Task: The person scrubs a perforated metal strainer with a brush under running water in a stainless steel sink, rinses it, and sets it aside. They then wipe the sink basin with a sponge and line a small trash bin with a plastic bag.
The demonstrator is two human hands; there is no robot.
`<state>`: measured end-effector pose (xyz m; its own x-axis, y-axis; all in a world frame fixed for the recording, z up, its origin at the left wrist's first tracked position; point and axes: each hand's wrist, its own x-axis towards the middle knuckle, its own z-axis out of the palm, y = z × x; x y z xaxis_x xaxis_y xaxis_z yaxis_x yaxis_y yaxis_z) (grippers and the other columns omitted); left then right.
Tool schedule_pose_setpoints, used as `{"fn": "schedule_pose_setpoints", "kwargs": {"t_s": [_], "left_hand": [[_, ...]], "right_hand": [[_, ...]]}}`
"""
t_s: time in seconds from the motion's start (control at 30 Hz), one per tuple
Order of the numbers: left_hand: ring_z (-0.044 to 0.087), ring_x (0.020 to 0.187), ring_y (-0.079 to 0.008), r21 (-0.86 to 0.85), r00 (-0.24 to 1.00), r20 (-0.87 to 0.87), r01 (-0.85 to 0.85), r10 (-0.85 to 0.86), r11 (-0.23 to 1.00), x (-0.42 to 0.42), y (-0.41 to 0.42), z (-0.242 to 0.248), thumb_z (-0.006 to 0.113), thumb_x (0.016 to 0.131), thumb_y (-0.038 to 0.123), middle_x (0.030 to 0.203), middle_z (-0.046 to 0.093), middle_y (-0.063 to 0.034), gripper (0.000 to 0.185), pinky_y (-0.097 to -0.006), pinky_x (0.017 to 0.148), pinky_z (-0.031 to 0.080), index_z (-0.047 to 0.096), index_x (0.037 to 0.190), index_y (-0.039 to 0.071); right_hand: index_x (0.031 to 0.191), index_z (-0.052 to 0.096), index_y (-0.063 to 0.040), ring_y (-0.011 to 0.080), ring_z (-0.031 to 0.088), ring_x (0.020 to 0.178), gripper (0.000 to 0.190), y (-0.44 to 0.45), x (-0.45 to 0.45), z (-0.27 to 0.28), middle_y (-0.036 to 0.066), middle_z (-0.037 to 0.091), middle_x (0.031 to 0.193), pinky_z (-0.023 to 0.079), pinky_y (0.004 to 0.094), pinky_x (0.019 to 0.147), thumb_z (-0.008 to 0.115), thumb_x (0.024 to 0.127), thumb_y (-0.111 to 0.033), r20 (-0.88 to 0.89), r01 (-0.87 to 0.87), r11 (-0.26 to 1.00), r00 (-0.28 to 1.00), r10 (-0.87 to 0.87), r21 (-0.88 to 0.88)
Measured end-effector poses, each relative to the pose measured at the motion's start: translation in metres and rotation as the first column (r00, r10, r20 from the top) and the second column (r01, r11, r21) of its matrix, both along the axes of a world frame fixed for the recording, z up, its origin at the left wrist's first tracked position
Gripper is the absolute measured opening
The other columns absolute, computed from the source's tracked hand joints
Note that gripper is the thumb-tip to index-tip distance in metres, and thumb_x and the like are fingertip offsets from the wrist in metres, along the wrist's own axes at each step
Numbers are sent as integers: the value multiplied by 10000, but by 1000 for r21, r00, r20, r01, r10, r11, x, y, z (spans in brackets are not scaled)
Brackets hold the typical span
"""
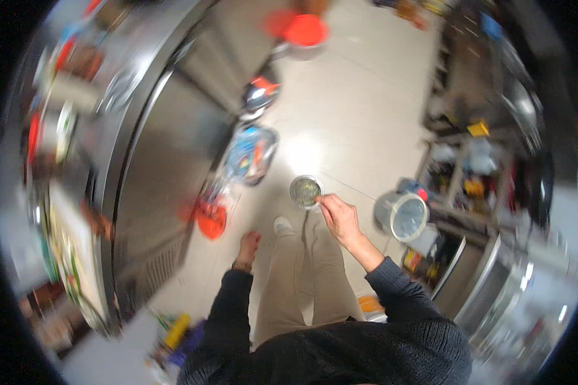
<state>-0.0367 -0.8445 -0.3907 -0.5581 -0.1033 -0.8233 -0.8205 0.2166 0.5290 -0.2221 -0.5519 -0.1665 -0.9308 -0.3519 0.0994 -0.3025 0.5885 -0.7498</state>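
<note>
In the head view, my right hand (339, 217) pinches the near right rim of a small round metal bowl (307, 192), which hangs in front of my legs above the floor. Inside the bowl lies something greenish, too blurred to name. My left hand (250, 243) hangs at my left side, away from the bowl, with its fingers curled. Nothing shows in it, but blur hides how tightly the fingers close.
To the left runs a steel counter (147, 103) with a white cutting board (70, 231) on top. Red containers and a plastic-wrapped tub (251, 155) stand along its foot. A translucent bucket (408, 217) stands at the right beside shelves (462, 178).
</note>
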Motion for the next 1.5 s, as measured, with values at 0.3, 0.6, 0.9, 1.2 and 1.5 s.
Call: {"fn": "schedule_pose_setpoints", "kwargs": {"t_s": [0.3, 0.6, 0.9, 1.2, 1.5], "left_hand": [[574, 828, -189, -22, 945, 313, 104, -92, 994, 42, -22, 70, 521, 842, 340, 931, 650, -52, 342, -343, 654, 434, 537, 1100, 116], [601, 615, -180, -249, -353, 563, 789, -747, -561, -32, 62, 141, 644, 772, 250, 700, 632, -5, 121, -363, 558, 492, 674, 828, 147], [552, 577, -129, -111, 749, 173, 660, -640, 743, -61, 329, 184, 563, 845, 151, 749, 610, -45, 162, -249, 465, 409, 632, 952, 51], [554, 768, -113, -63, 345, -198, 929, -917, 364, -80, 623, 247, 622, 817, 28, 806, 623, -35, 66, -237, 714, 431, 625, 876, -2], [554, 949, -179, -293, -374, -660, 927, -651, -235, -3, 835, 353, 664, 838, 77, 1063, 587, -87, 259, -315, 848, 433, 584, 1081, 41]], "right_hand": [[1016, 608, -92, 300, 649, 842, 225, 314, 214, 151, 119, 657, 952, 523, 356, 706, 608, 809, -4, -151, 843, 491, 526, -837, 218], [959, 623, -54, 281, 654, 782, 151, 655, 441, 80, 119, 670, 829, 487, 386, 707, 547, 863, -144, 70, 924, -195, -230, -971, 330], [902, 658, -52, 369, 610, 803, 177, 770, 482, -165, 182, 641, 807, 492, 440, 704, 573, 770, -133, -85, 865, -215, -198, -976, 453], [789, 621, -48, 208, 613, 557, 108, 727, 471, -84, 93, 624, 686, 484, 331, 563, 531, 823, -97, 425, 987, -105, -148, -893, 123], [1034, 626, -41, 215, 611, 925, 270, 668, 552, 151, 95, 659, 958, 462, 338, 815, 636, 853, -242, 472, 968, -198, -105, -875, -152]]}}
